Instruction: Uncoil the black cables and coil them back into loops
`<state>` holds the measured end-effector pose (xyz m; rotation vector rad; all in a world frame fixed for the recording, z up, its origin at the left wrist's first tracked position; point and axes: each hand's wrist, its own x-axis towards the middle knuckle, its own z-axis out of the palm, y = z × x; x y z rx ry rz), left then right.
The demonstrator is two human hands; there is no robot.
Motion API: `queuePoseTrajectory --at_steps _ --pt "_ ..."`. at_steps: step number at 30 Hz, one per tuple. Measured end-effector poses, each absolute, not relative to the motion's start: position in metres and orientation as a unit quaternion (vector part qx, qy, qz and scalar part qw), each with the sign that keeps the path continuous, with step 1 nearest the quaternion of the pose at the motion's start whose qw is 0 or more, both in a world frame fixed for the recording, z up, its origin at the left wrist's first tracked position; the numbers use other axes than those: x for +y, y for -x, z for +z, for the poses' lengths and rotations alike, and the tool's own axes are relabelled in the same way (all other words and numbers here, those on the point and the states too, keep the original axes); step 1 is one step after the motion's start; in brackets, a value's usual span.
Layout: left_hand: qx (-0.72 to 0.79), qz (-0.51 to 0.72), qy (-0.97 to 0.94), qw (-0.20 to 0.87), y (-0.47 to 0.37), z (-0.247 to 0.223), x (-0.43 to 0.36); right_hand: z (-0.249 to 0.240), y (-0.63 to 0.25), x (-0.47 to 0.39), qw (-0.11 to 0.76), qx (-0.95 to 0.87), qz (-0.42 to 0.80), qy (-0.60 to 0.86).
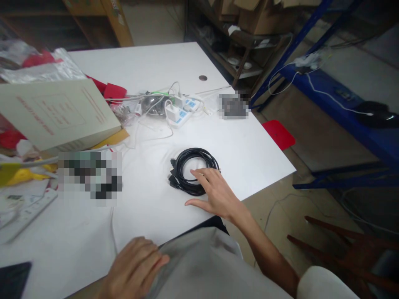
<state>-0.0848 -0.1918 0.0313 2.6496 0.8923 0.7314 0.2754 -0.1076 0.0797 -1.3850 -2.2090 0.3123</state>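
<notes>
A coil of black cable [179, 162] lies on the white table near its front right edge, its dark plug ends pointing left. Over the coil's right side reaches my right hand [215, 189], palm down. Its thumb and fingers are spread, and the fingertips hover over or rest on the loops; which of the two I cannot tell. My left hand [137, 263] is at the table's front edge, close to my body, with its fingers curled together and nothing visible in them. Its palm is hidden.
Behind the coil is a white power strip [183, 116] with plugs and tangled wires. A cardboard box [56, 112] and bagged items crowd the left. A red stool [278, 133] is beyond the table's right edge, near a blue metal frame [336, 95]. Two patches are pixelated.
</notes>
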Motion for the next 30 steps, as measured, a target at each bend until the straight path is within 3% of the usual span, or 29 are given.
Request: queuePoseTrajectory --at_steps 3,5,11,15,19,24,30 --pt "0.296 0.194 -0.924 0.146 0.096 -0.008 -0.224 0.035 -0.270 -0.110 0.172 -0.821 0.081 0.538" --pt "0.294 0.147 -0.939 0.102 0.117 -0.027 -0.248 0.020 -0.272 -0.111 0.146 -0.826 0.060 0.542" --pt "0.274 0.018 -0.961 -0.020 0.156 -0.056 -0.273 0.013 -0.281 -0.111 0.137 -0.838 0.016 0.528" --pt "0.285 0.025 -0.957 -0.056 0.156 -0.068 -0.267 0.008 -0.292 -0.116 0.144 -0.829 -0.005 0.541" --pt "0.226 0.039 -0.973 -0.038 0.157 -0.045 -0.253 0.003 -0.310 -0.123 0.157 -0.805 -0.022 0.572" --pt "0.196 0.092 -0.976 0.017 0.156 0.030 -0.210 -0.004 -0.339 -0.132 0.171 -0.769 -0.051 0.614" --pt "0.363 0.327 -0.872 -0.045 0.122 0.060 -0.153 -0.011 -0.363 -0.131 0.184 -0.723 -0.076 0.661"
